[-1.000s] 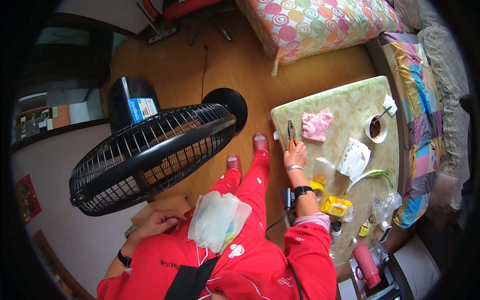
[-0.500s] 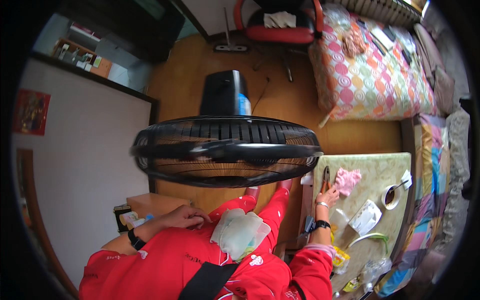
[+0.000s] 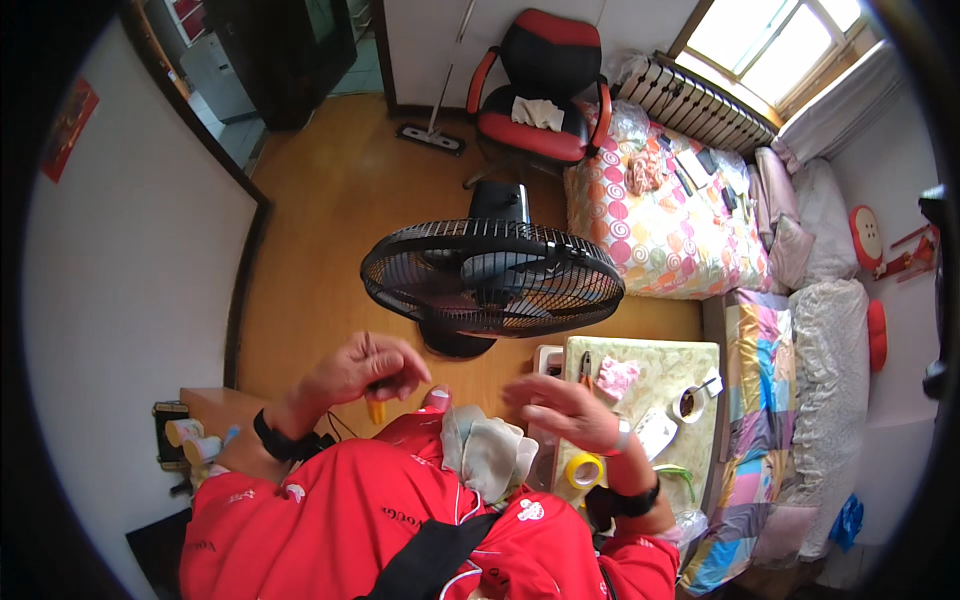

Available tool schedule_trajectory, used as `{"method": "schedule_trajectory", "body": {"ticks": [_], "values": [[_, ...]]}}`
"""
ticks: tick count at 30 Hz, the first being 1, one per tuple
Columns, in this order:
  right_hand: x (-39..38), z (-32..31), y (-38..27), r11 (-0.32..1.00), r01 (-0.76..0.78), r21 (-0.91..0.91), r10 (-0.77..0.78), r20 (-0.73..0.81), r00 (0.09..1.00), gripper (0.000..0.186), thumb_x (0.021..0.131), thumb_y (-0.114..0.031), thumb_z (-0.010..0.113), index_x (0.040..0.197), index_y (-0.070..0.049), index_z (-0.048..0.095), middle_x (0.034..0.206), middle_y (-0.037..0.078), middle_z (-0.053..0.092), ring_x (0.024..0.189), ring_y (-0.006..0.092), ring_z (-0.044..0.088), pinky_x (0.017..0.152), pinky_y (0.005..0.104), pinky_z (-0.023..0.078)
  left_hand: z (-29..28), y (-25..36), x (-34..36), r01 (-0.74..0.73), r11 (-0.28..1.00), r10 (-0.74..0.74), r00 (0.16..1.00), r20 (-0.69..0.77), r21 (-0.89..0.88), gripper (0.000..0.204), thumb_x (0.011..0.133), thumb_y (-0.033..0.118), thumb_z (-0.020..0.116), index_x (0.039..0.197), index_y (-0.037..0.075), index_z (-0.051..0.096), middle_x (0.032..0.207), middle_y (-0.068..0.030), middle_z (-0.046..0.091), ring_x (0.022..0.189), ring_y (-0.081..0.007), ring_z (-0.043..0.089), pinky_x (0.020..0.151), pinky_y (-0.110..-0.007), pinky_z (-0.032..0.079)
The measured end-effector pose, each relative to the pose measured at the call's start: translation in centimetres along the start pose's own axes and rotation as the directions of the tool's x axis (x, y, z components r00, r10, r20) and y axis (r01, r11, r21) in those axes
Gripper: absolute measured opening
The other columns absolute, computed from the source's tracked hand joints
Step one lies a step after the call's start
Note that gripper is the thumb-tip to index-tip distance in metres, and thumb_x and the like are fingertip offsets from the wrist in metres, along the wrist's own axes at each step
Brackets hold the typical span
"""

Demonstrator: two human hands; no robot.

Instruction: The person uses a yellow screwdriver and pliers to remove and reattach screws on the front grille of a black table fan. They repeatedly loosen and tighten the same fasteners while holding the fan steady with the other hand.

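A black pedestal fan [image 3: 490, 275] stands in front of me, its round wire cage facing my lap. My left hand [image 3: 375, 368] is raised before the fan with its fingers curled. A slim tool with a yellow end [image 3: 377, 411] shows below that hand, and a thin dark tip sticks up above the fingers. My right hand [image 3: 565, 408] hovers beside the low table, fingers stretched out and holding nothing. Near it on the table lie pliers [image 3: 586, 368] with orange handles and a pink cloth [image 3: 618, 377]. Pale cloths [image 3: 490, 455] rest on my lap.
The low table [image 3: 690, 355] also holds a bowl [image 3: 690, 404] of dark contents, a yellow tape roll [image 3: 583, 470] and a green onion [image 3: 680, 473]. Behind the fan stand a red-black chair [image 3: 540, 95], a flat mop [image 3: 430, 138] and a bed [image 3: 660, 235].
My right hand has left the pliers and moved left off the table. My left hand has risen from my lap. The view has shifted, and the fan appears farther right.
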State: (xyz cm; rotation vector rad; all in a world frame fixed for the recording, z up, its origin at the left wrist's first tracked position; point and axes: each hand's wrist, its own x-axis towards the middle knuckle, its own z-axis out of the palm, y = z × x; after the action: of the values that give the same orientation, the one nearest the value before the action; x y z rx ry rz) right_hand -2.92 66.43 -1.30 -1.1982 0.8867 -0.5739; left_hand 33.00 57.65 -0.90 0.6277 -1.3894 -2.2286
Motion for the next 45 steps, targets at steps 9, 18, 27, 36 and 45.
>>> {"method": "schedule_trajectory", "body": {"ticks": [9,18,27,36,45], "values": [[9.9,10.7,-0.1,0.963,0.035,0.266,-0.107,0.262,0.959,0.03,0.112,-0.028,0.057,0.13,-0.003,0.058,0.088,-0.002,0.065,0.07,0.0058,0.058,0.06,0.0229,0.047,5.7,-1.7,0.1,-0.553,0.813,0.394,0.753,-0.526,-0.183,0.045,0.116,0.041,0.042,0.115,0.002,0.065,0.088,-0.0058,0.062,0.059,-0.0082,0.046,0.053,-0.023,0.038],[9.1,6.5,-1.4,0.991,-0.035,0.127,0.027,0.06,0.998,0.025,0.112,-0.026,0.057,0.124,-0.005,0.058,0.077,-0.003,0.048,0.056,0.0048,0.039,0.049,0.0212,0.031,0.8,-11.6,-7.4,-0.053,0.986,0.098,0.952,-0.289,0.161,0.028,0.099,0.019,0.076,0.119,-0.001,0.07,0.1,-0.0058,0.074,0.09,-0.0115,0.069,0.081,-0.031,0.058],[15.5,8.2,-3.9,0.98,-0.127,-0.154,0.172,0.335,0.926,0.039,0.104,-0.036,0.068,0.109,0.002,0.059,0.073,0.008,0.059,0.055,0.0107,0.048,0.05,0.0255,0.037,-6.5,-22.7,-25.9,-0.263,0.962,0.049,0.418,-0.907,-0.069,0.019,0.102,0.017,0.068,0.09,0.003,0.067,0.076,-0.0023,0.065,0.065,-0.0109,0.061,0.061,-0.028,0.051],[26.4,18.8,-5.8,0.994,-0.111,0.004,0.107,0.206,0.973,0.035,0.106,-0.034,0.063,0.107,0.0,0.059,0.078,0.005,0.059,0.063,0.009,0.049,0.055,0.0238,0.037,-23.1,-13.5,-31.9,-0.175,0.974,-0.005,0.615,-0.789,-0.142,0.013,0.104,0.016,0.067,0.097,0.006,0.065,0.085,-0.0014,0.068,0.071,-0.009,0.062,0.066,-0.025,0.052],[34.3,20.8,-2.7,0.909,-0.086,0.408,0.154,-0.137,0.979,0.021,0.111,-0.02,0.056,0.117,0.0,0.06,0.075,-0.002,0.051,0.058,0.0061,0.039,0.054,0.023,0.03,-38.8,-2.1,-14.0,0.016,0.999,-0.002,0.901,-0.434,0.029,0.009,0.102,0.007,0.066,0.094,0.004,0.065,0.083,-0.0024,0.069,0.07,-0.0099,0.064,0.064,-0.025,0.053]]}}
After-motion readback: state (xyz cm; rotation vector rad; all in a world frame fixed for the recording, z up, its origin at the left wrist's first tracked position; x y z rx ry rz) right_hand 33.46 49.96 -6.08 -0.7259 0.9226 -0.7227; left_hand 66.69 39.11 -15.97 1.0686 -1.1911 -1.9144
